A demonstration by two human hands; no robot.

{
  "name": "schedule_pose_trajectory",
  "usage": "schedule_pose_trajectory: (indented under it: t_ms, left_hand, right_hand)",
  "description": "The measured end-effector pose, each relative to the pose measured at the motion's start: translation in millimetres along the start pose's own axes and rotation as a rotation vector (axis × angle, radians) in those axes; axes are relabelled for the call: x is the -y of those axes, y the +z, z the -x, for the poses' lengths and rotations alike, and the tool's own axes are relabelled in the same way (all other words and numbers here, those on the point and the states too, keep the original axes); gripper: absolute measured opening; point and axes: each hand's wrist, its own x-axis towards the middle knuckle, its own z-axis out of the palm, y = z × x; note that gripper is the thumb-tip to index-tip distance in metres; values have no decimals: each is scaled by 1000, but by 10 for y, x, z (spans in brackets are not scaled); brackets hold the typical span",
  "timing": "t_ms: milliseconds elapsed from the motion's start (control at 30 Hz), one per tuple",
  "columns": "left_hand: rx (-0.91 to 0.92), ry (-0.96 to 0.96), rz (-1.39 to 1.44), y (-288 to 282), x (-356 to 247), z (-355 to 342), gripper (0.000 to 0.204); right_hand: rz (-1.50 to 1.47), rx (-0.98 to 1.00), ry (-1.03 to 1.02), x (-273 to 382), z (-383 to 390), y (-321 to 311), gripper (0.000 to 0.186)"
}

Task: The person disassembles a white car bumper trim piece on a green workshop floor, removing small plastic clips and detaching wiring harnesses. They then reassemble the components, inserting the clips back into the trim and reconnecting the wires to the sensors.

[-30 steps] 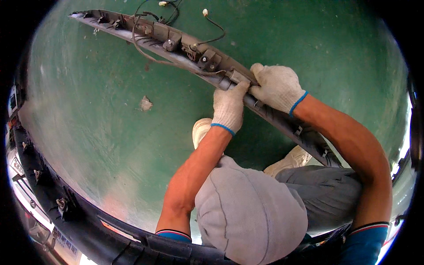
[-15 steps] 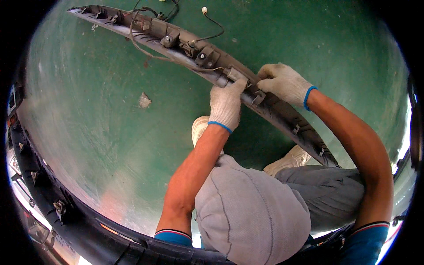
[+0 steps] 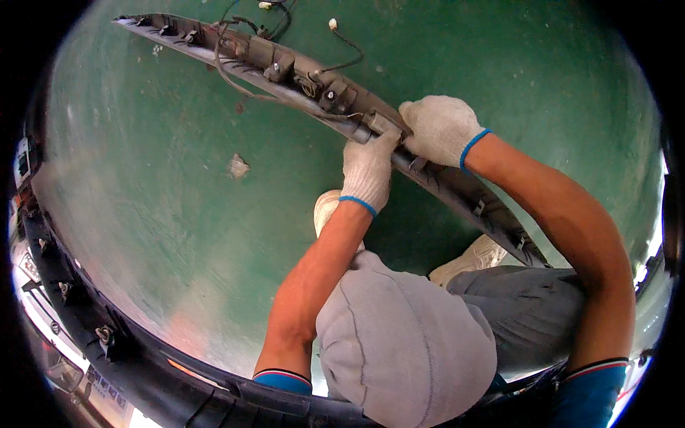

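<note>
A long, curved dark plastic car trim strip [image 3: 446, 189] lies slantwise across the floor, its hollow side with clips and brackets facing up. My left hand [image 3: 367, 170], in a white knit glove, is closed around its near edge, the thumb by a small pale box-shaped part [image 3: 383, 123]. Against the far edge beside that part, my gloved right hand [image 3: 444, 130] is closed with its knuckles up; whatever its fingertips hold is hidden. A thin wiring harness [image 3: 250, 93] runs along the strip, and one lead ends in a white connector [image 3: 332, 24].
Green painted floor [image 3: 193, 235] surrounds the strip. A pale scrap [image 3: 238, 166] lies left of my hands. My grey-trousered knee [image 3: 407, 335] and a pale shoe [image 3: 471, 258] are close below the strip. A large black curved panel [image 3: 135, 357] with clips borders the lower left.
My right hand has shifted slightly left, toward the left hand, and rolled so that its knuckles face up. The left hand keeps its hold on the strip.
</note>
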Motion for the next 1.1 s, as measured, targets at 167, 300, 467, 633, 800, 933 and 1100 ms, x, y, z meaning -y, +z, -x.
schedule_pose_trajectory:
  t_ms: [167,300,467,633,800,933,1100]
  left_hand:
    - [4,-37,-21,-16,-51,33,34]
    - [9,-39,-26,-21,-69,61,34]
    - [46,2,24,-8,-88,53,36]
    - [-14,-106,-82,-18,-89,92,36]
    - [-18,-6,6,-14,-23,52,37]
    - [19,-19,40,13,23,3,31]
    - [-54,-79,-32,22,-2,22,36]
  right_hand:
    - [77,-26,-100,50,-12,-32,34]
    - [74,-20,-143,-5,-25,43,47]
    - [10,-130,-173,-56,-44,191,44]
    - [-5,-127,-158,-64,-36,228,38]
    - [-35,-119,-103,-10,0,181,31]
    - [-62,-90,-35,14,4,180,28]
    - [-193,-127,47,-10,-10,249,30]
